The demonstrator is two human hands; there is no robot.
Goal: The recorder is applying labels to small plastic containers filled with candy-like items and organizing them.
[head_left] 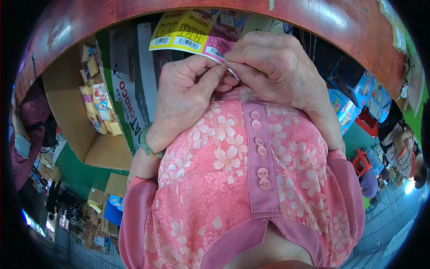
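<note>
Printed sheet: the yellow-and-pink barcoded sheet (181, 33) was up in the hands, between the near edge of the red-brown worktop (340, 27) and the wearer's chest. Could not tell whether its far end touched that edge.
Left-hand grip: left hand (186, 92), thumb and curled fingers together, pinched at the sheet's lower right corner.
Right-hand grip: right hand (277, 65), thumb and forefinger closed on the same corner, just beside the left thumb.
Sheet against grip: most of it ran up and left from the fingertips, barcoded edge toward the wearer; only the corner was under the fingers.
Pale sliver: a narrow strip (234, 74) showed below the fingertips; whether part of the sheet, could not tell.
Why so held: two pinches side by side probably gave fine control of one corner and left the printed face uncovered. Held close to the chest, likely for a clear look and steady wrists.
Carton: open brown carton (67, 114) left of the hands; small packets (98, 103) along its right wall, probably placed there for easy reach.
Right side: blue printed packages (345, 110) beyond the right wrist, well apart from the sheet.
</note>
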